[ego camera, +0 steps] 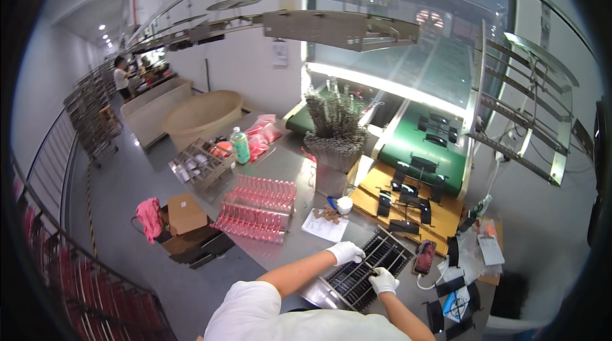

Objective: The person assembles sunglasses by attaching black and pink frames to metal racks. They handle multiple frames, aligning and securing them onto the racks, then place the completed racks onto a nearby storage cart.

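Observation:
A metal-framed rack [368,264] filled with rows of thin black pieces lies on the steel table before me. My left hand [348,252], in a white glove, is at the rack's left side with its fingers curled over the long bars. White-gloved too, my right hand [384,281] reaches the rack's right side, thumb and fingers bent close together. Whether either hand pinches a black piece or a bar is too small to tell. Under the rack's near end sits a shiny metal surface [318,293].
Black curved pieces [406,190] lie on yellow cardboard [444,219] below a green conveyor belt [420,138]. A phone [424,257] with a white cable is right of the rack. Leftward are a paper sheet [320,226], a pink-red rack [258,207] and a green bottle [240,145].

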`<state>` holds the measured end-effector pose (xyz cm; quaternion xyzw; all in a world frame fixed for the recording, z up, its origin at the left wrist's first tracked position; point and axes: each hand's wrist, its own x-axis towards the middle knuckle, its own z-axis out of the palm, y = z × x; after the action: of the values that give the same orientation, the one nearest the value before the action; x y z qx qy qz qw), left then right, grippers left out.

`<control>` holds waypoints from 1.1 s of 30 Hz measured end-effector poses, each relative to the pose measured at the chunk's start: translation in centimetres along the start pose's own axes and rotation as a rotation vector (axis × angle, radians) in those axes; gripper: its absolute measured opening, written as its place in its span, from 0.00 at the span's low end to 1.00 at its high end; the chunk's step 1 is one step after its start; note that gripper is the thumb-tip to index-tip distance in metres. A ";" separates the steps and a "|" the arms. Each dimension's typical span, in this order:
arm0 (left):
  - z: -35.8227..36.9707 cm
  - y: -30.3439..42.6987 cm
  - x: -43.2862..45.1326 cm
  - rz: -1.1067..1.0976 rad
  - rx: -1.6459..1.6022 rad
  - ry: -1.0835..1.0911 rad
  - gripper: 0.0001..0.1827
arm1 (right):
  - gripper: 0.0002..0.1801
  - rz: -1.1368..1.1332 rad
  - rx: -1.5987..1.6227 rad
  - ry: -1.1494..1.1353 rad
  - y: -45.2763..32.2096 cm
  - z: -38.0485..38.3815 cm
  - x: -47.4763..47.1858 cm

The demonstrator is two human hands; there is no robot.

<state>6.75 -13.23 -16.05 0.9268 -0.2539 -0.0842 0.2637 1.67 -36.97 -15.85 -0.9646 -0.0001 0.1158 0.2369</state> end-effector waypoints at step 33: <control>4.4 10.8 -12.9 0.306 0.547 0.183 0.12 | 0.27 -0.333 0.124 -0.106 9.6 -15.6 -9.1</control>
<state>-10.14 -16.46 -13.77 0.9180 -0.3789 0.1113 0.0363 -4.22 -53.13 -4.80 -0.9274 -0.1648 0.1255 0.3116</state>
